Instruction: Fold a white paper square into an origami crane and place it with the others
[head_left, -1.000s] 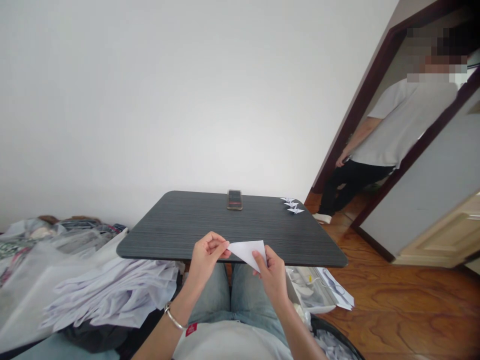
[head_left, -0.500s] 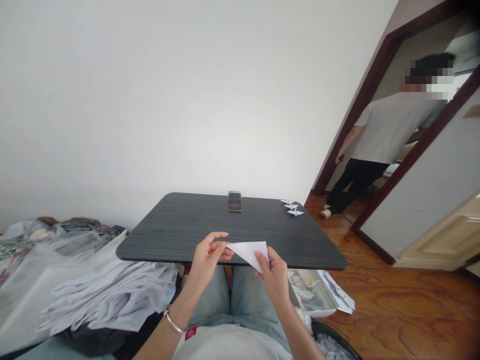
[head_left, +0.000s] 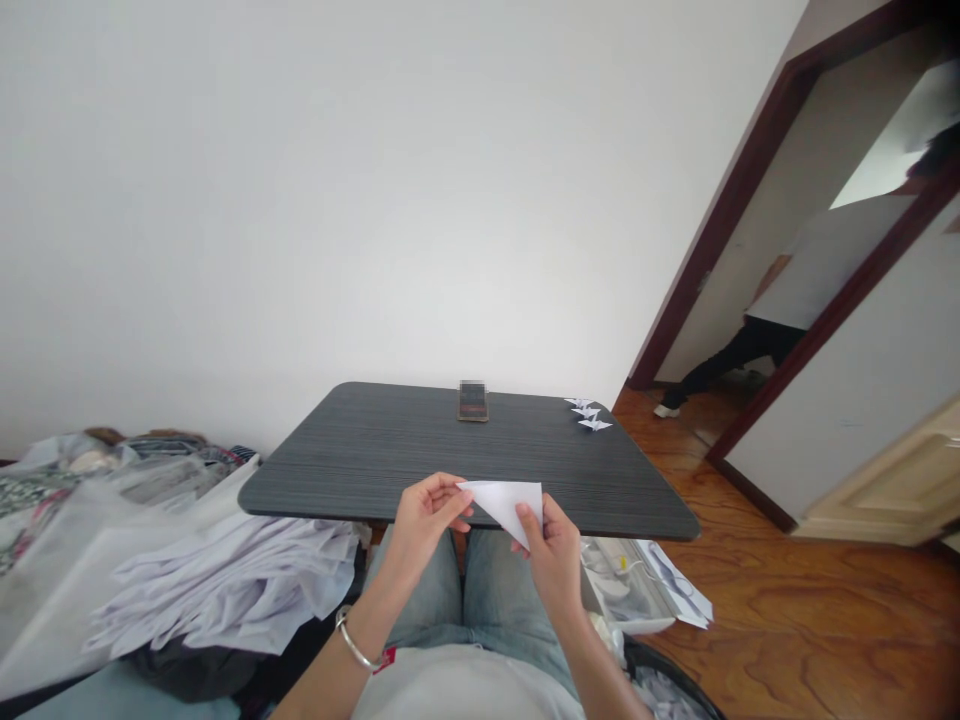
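A white sheet of paper folded into a triangle (head_left: 504, 500) is held up over the near edge of the dark table (head_left: 360, 445). My left hand (head_left: 429, 510) pinches its pointed left corner between thumb and fingers. On the other side, my right hand (head_left: 551, 535) grips the broad right end, thumb on the front and fingers behind. Several small folded paper cranes (head_left: 595, 425) stand in a row at the table's far right corner.
A phone (head_left: 473, 400) stands at the table's back edge. Piled cloth (head_left: 232, 580) and plastic bags lie at left. Below the table's right side is an open box (head_left: 634, 590) of odds and ends. A person (head_left: 832, 260) is in the doorway at right.
My left fingers have closed in on the paper's left corner, the raised index finger now curled down. The person in the doorway has moved further right, partly behind the frame.
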